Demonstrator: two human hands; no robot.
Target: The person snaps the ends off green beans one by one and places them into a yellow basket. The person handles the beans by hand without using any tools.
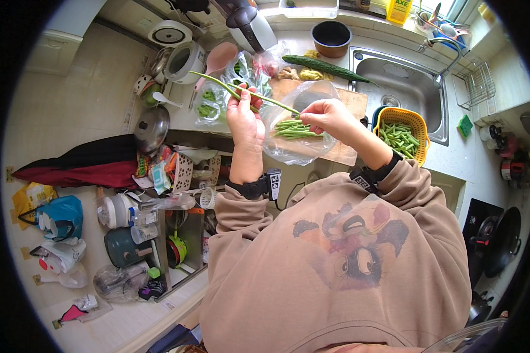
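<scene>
Long green beans (221, 82) lie across the fingers of my left hand (246, 114), which is raised above the counter's front edge. My right hand (329, 115) pinches the near end of one bean between thumb and fingertips. Below the hands a clear plastic bag (287, 152) lies opened out over a wooden cutting board (353, 102), with more whole green beans (297, 129) in it. Right of my right forearm stands a yellow plastic colander basket (417, 118) holding short pieces of green bean (397, 137).
A long cucumber (322, 66) points towards the steel sink (406, 81). Behind the board are ginger (288, 73) and a brown pot (331, 39). Bags of green vegetables (210, 103), a pink ladle (218, 55) and a rice cooker (183, 61) stand left. A green sponge (464, 126) lies right.
</scene>
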